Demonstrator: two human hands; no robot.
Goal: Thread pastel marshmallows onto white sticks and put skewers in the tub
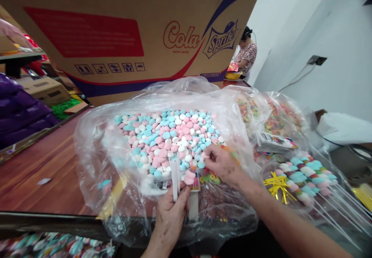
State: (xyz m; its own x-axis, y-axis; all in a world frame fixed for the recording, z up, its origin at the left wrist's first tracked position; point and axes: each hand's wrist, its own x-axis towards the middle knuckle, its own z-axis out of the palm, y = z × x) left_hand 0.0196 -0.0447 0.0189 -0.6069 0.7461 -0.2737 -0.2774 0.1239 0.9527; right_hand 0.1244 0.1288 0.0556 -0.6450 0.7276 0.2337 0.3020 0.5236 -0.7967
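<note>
A big clear plastic bag point(95, 145) lies open on the wooden table, full of pink, blue and white round candies point(168, 138). My left hand point(171, 215) is at the bag's near edge, pinched round white sticks point(175, 178) with a pink candy and a small printed card beside them. My right hand point(222, 164) reaches into the bag from the right, its fingers closed on a pink candy at the heap's edge.
A large "Cola Sprite" cardboard box point(122, 29) stands behind the bag. To the right lie bags of multicoloured candies point(273, 118), finished candy skewers point(308, 174) and gold twist ties point(277, 184). Another person point(246, 54) sits at the far end. Purple cloth point(20, 110) lies left.
</note>
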